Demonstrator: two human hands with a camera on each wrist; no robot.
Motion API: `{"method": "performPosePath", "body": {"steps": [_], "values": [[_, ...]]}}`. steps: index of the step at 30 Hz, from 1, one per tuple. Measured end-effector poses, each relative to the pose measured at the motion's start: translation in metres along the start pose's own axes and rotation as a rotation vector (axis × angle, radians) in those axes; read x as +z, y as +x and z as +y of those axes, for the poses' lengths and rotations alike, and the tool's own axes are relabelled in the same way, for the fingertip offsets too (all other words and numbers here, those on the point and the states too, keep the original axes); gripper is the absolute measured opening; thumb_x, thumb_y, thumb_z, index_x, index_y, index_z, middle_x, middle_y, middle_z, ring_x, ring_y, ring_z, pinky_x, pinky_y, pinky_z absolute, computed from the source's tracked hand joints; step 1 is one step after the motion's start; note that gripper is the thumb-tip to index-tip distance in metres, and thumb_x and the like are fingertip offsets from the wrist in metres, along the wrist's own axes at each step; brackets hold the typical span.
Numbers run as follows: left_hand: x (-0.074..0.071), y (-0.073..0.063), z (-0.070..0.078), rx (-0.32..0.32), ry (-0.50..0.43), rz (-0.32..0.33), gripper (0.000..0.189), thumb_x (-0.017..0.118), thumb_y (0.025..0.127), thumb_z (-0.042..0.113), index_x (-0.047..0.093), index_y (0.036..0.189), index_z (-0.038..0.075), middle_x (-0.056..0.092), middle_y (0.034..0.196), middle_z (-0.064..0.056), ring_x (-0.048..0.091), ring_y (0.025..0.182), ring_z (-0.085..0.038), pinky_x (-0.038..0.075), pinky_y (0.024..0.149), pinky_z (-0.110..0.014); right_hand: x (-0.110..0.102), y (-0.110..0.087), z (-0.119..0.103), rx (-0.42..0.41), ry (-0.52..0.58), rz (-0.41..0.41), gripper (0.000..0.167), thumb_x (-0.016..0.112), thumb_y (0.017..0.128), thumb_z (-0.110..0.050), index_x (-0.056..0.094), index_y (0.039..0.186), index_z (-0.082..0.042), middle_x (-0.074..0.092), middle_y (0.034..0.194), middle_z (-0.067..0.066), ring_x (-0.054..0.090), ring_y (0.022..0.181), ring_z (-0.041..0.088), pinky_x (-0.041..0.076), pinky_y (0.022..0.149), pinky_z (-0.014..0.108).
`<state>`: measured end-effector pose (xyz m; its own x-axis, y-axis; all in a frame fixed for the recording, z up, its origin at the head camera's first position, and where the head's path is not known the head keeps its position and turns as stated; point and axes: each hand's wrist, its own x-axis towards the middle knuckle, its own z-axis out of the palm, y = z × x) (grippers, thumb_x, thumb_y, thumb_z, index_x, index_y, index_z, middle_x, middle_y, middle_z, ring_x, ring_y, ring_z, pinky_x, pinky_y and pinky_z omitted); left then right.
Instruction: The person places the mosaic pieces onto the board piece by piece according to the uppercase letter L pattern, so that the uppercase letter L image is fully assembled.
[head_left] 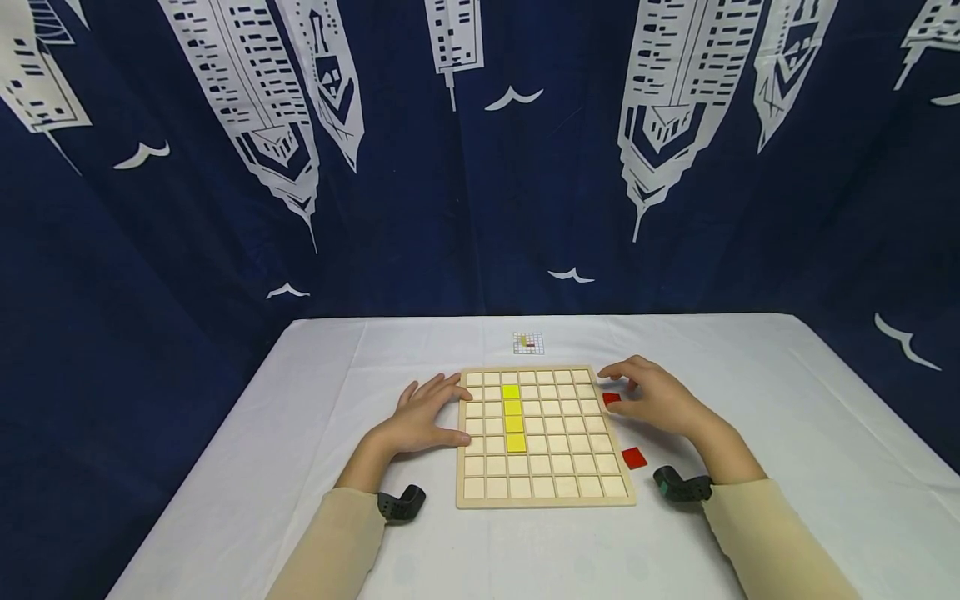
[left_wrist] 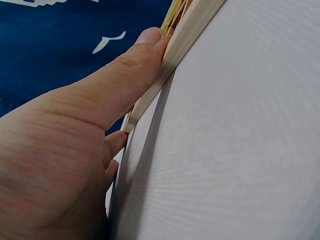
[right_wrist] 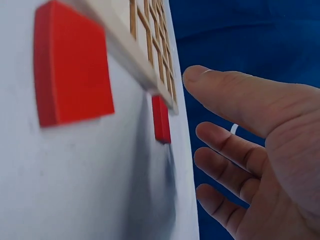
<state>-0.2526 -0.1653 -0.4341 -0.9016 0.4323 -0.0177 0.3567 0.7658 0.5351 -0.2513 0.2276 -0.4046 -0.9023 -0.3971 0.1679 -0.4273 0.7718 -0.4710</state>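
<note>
A wooden grid board (head_left: 547, 503) lies on the table, with a column of several yellow tiles (head_left: 513, 407) in its cells. My left hand (head_left: 420, 421) rests on the board's left edge, thumb and fingertips spread along the rim. In the left wrist view the thumb (left_wrist: 135, 65) presses against the wooden side. To the right of the board, my right hand (head_left: 663, 404) hovers over a red tile (head_left: 611, 399), fingers loosely bent, nothing held. The right wrist view shows that tile (right_wrist: 161, 120) beside the frame, below the thumb. Nearer me lies a second red tile (head_left: 634, 457).
Behind the board lies a small printed grid card (head_left: 528, 343) with coloured cells. A white cloth (head_left: 375, 350) covers the table. At the back hangs a dark blue curtain (head_left: 465, 233) with white building and bird prints. Both wrists wear black devices (head_left: 681, 486).
</note>
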Motion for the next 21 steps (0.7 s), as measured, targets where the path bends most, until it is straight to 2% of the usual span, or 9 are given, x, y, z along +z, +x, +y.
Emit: {"method": "performPosePath", "body": {"steps": [8,11,21], "values": [[-0.001,0.0,0.0,0.004,0.006,-0.001,0.062,0.082,0.076,0.05,0.055,0.129,0.032,0.027,0.167,0.0,0.013,0.158,-0.029,-0.003,0.125,-0.06,-0.001,-0.001,0.009,0.04,0.001,-0.029,0.046,0.081,0.081,-0.017,0.066,0.124,-0.009,0.064,0.116,0.012,0.059,0.1,0.025,0.051,0.091,0.047],[0.0,0.0,-0.001,0.004,0.004,-0.003,0.062,0.082,0.076,0.05,0.055,0.129,0.032,0.027,0.167,0.0,0.012,0.158,-0.028,-0.003,0.125,-0.06,0.0,-0.001,0.011,0.059,0.021,-0.053,0.044,0.08,0.082,-0.017,0.067,0.123,-0.009,0.064,0.115,0.011,0.059,0.1,0.024,0.052,0.092,0.047],[0.001,0.001,-0.003,0.006,0.001,-0.008,0.062,0.081,0.077,0.051,0.055,0.13,0.032,0.025,0.167,0.0,0.012,0.158,-0.029,-0.004,0.125,-0.059,0.004,-0.001,0.014,0.071,0.031,-0.084,0.036,0.078,0.083,-0.013,0.07,0.118,-0.01,0.062,0.102,0.003,0.053,0.09,0.017,0.048,0.079,0.03]]}}
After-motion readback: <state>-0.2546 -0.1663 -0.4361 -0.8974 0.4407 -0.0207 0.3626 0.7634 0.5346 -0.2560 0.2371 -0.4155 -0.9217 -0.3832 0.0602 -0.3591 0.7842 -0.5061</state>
